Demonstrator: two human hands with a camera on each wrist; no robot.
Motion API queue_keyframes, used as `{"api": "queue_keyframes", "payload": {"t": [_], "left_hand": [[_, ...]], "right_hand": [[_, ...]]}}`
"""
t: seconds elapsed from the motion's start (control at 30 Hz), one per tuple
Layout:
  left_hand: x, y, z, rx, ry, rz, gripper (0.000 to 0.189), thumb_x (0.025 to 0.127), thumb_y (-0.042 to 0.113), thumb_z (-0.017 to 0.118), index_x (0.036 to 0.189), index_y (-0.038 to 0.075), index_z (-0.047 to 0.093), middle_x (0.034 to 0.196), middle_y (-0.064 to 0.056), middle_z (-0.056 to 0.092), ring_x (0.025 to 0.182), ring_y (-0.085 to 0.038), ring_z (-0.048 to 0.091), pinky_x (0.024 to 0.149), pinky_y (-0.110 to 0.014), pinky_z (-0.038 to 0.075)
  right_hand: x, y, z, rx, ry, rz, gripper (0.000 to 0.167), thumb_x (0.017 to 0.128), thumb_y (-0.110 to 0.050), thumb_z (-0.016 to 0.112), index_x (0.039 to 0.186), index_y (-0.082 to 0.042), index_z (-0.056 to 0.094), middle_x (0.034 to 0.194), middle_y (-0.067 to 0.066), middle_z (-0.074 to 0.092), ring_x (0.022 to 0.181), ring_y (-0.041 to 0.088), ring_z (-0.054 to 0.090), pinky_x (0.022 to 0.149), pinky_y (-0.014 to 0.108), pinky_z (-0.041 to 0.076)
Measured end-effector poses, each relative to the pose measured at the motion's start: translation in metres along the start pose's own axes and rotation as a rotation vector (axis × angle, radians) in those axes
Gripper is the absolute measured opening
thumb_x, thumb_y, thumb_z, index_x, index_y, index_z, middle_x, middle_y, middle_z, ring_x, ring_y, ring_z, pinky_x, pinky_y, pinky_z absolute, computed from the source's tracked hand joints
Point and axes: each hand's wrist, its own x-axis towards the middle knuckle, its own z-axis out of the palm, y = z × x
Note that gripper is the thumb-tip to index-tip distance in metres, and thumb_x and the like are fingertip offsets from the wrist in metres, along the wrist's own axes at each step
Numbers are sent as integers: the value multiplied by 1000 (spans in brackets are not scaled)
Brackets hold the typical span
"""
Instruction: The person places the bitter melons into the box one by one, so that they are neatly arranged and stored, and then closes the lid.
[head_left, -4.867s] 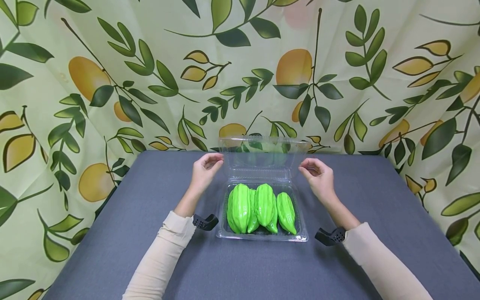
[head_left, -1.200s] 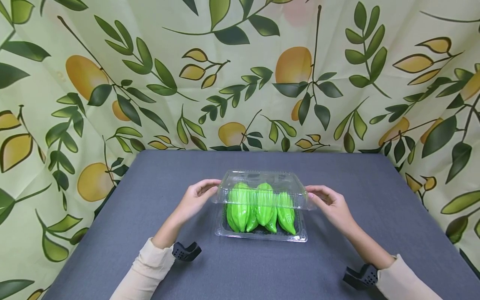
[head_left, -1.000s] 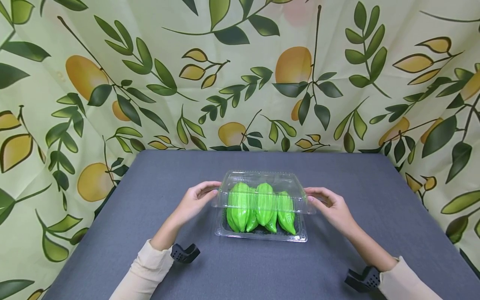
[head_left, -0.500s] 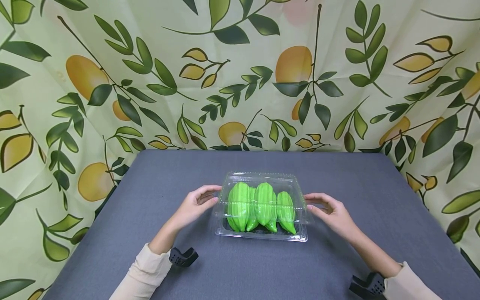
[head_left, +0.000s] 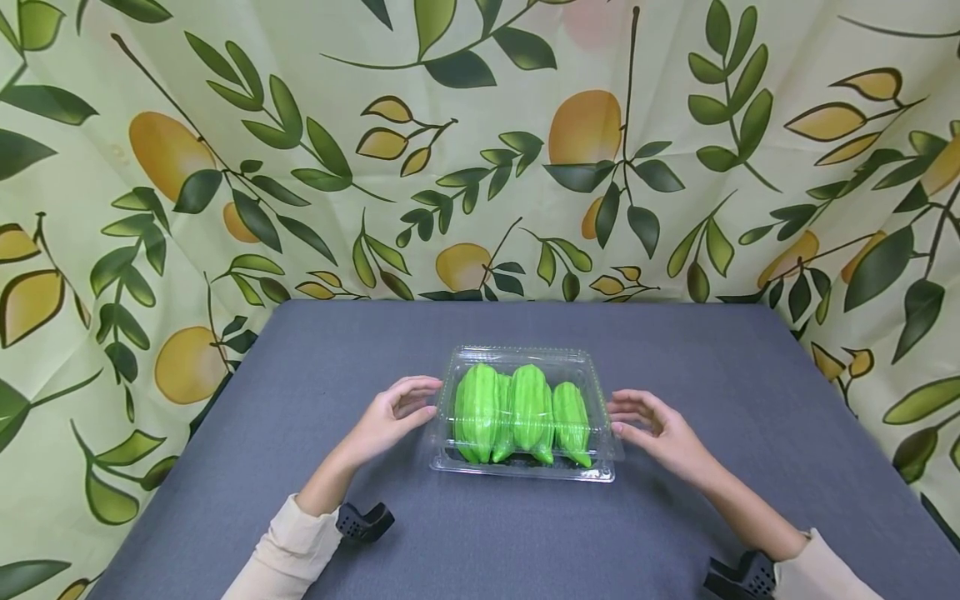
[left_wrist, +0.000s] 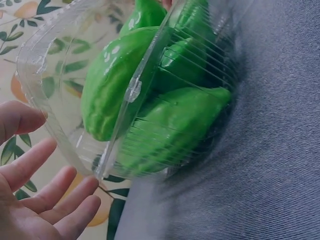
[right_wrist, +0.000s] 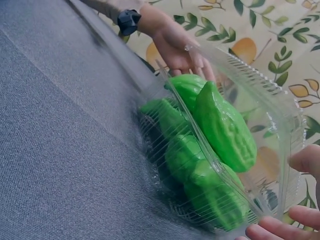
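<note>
A clear plastic clamshell box (head_left: 525, 472) holds several glossy green, ribbed, pointed fruits (head_left: 477, 408). Its hinged transparent lid (head_left: 525, 354) is tilted down over them, its front edge a little above the base's front rim. At the box's left side is my left hand (head_left: 393, 417); in the left wrist view its fingers (left_wrist: 30, 162) are spread, with the thumb near or touching the lid's edge. My right hand (head_left: 660, 429) is at the opposite side, fingertips and thumb beside the lid's edge. Neither hand visibly pinches the lid.
The box stands on a table covered in grey cloth (head_left: 480, 542). Behind and beside the table hangs a curtain (head_left: 495, 108) printed with leaves and orange fruit. Each wrist wears a black camera mount (head_left: 364, 522).
The lid has swung from upright at the back, forward and down over the green fruits. Both hands came down with it along the sides, and their fingers have loosened.
</note>
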Motion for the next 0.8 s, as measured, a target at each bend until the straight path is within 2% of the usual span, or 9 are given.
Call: {"api": "queue_keyframes", "payload": {"t": [0.13, 0.17, 0.23, 0.3, 0.37, 0.47, 0.53, 0.7, 0.8], "left_hand": [[-2, -3, 1, 11, -14, -49, 41, 93, 6, 59, 131, -6, 50, 135, -29, 52, 124, -46, 53, 105, -45, 46], [-3, -4, 1, 7, -23, -63, 42, 93, 6, 59, 132, -6, 48, 135, -29, 51, 123, -47, 53, 104, -41, 48], [-4, -5, 1, -14, -40, -90, 45, 93, 6, 58, 135, -8, 44, 137, -31, 48, 122, -46, 54, 101, -32, 51], [-4, -5, 2, -35, -52, -116, 48, 94, 6, 56, 137, -9, 40, 137, -32, 47, 121, -42, 57, 96, -22, 51], [-5, -7, 2, -48, -56, -141, 51, 94, 7, 56, 139, -8, 38, 136, -32, 47, 117, -30, 61, 92, -15, 49], [-5, -9, 2, -41, -70, -178, 52, 95, 11, 56, 141, -7, 37, 132, -31, 50, 108, -8, 62, 90, -12, 48], [-5, -10, 1, -39, -93, -200, 52, 97, 13, 54, 141, -8, 36, 129, -32, 52, 101, 2, 60, 89, -13, 49], [-6, -12, 0, -77, -182, -227, 54, 100, 15, 50, 141, -15, 32, 120, -37, 57, 89, 2, 64, 87, -25, 57], [-6, -12, 0, -100, -214, -242, 55, 100, 15, 48, 141, -17, 30, 109, -37, 62, 79, -1, 66, 81, -26, 58]], "right_hand": [[-1, -2, -2, 30, -44, 60, 47, 94, -4, 58, 133, 14, 38, 119, 31, 59, 98, -15, 57, 80, 15, 54], [-2, -2, -2, 48, -61, 82, 50, 94, -4, 57, 134, 16, 36, 121, 37, 55, 97, -15, 57, 79, 16, 55], [-2, -1, -3, 88, -94, 130, 52, 96, -5, 55, 137, 18, 32, 120, 40, 52, 95, -13, 59, 79, 18, 56], [-2, -1, -4, 124, -125, 182, 53, 97, -7, 53, 138, 19, 30, 119, 38, 53, 93, -10, 61, 78, 20, 57], [-1, 0, -4, 145, -153, 230, 54, 97, -9, 52, 137, 20, 30, 116, 32, 57, 90, -7, 63, 79, 20, 58], [-1, 2, -4, 167, -189, 289, 57, 97, -14, 54, 138, 20, 31, 114, 23, 60, 89, -3, 65, 80, 21, 58], [-1, 2, -5, 185, -221, 309, 61, 97, -16, 54, 139, 20, 29, 112, 16, 61, 88, -1, 65, 81, 22, 58], [-3, 4, -7, 269, -347, 305, 67, 99, -15, 50, 140, 24, 15, 107, 2, 58, 93, -2, 64, 82, 23, 58], [-4, 6, -8, 332, -422, 285, 71, 98, -11, 49, 140, 26, 5, 103, -3, 58, 93, 1, 65, 83, 24, 58]]}}
